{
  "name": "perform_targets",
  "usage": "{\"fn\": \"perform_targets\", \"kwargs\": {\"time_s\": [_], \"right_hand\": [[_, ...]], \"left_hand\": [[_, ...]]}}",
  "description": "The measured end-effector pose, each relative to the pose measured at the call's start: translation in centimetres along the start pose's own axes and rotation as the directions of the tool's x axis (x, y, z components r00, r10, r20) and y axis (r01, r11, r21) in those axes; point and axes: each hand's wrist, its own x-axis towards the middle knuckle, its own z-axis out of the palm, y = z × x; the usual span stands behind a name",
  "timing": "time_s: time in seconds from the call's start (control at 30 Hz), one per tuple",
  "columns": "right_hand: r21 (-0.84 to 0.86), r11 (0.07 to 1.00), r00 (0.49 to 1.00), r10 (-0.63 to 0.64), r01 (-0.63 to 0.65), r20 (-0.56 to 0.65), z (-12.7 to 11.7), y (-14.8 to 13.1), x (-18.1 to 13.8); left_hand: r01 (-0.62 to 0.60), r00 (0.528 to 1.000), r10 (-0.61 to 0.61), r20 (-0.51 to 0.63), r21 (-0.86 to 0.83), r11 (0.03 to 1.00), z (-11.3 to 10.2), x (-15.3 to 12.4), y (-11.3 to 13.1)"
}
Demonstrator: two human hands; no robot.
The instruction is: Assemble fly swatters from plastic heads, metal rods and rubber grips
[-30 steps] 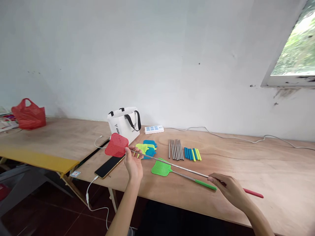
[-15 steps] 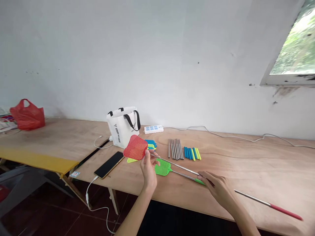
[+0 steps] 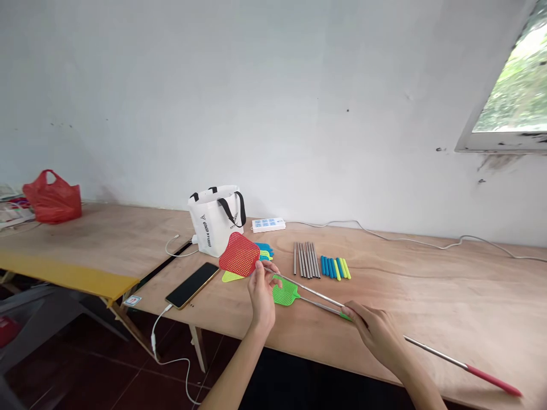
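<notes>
A red fly swatter (image 3: 240, 254) with a long metal rod is held slantwise above the table. My left hand (image 3: 261, 293) pinches it at the neck, just below the perforated head. Further along, my right hand (image 3: 376, 330) is closed around the rod and hides part of it. The rod comes out beyond that hand and ends in a red grip (image 3: 493, 380) at the lower right. Beneath the held rod lies a green fly swatter (image 3: 286, 291), its handle partly covered by my right hand. Yellow and blue swatter heads (image 3: 265, 249) lie behind my left hand.
Several metal tubes (image 3: 306, 260) lie beside blue and yellow grips (image 3: 335, 267). A phone (image 3: 192, 286) with a white cable is near the front edge. A white bag (image 3: 213, 222) and a power strip (image 3: 268, 225) stand behind. A red plastic bag (image 3: 53, 196) is far left.
The red grip end of the swatter has dipped slightly. Both hands keep their hold, and the whole view has shifted a little.
</notes>
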Motion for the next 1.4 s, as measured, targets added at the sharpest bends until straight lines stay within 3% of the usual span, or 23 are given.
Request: {"fn": "perform_targets", "kwargs": {"time_s": [0.37,0.53,0.7,0.97,1.13,1.4], "right_hand": [[0.064,0.998,0.999,0.021,-0.023,0.03,-0.3,-0.3,0.2],[0.047,0.996,0.996,0.072,-0.075,0.06,-1.3,1.2,0.1],[0.027,0.991,0.991,0.131,-0.131,0.007,-2.1,2.6,0.1],[0.052,0.994,0.995,0.093,-0.094,0.022,-2.1,2.3,-0.2],[0.062,0.995,0.996,0.084,-0.084,0.002,-0.6,0.8,-0.1],[0.032,0.994,0.994,0.107,-0.108,0.033,-1.2,0.9,0.1]], "left_hand": [[0.048,0.998,-0.049,0.031,0.022,0.999,0.1,-0.3,-0.5],[-0.032,0.994,0.026,-0.103,-0.055,0.998,-1.8,2.2,1.6],[-0.103,0.972,0.084,-0.22,-0.079,0.992,-3.5,4.1,3.5],[-0.108,0.983,0.096,-0.156,-0.066,0.992,-2.0,2.4,1.9],[-0.03,0.997,0.028,-0.066,-0.04,0.999,-0.5,0.5,0.1],[0.034,0.999,-0.036,-0.031,-0.065,0.997,-1.3,1.3,0.0]]}}
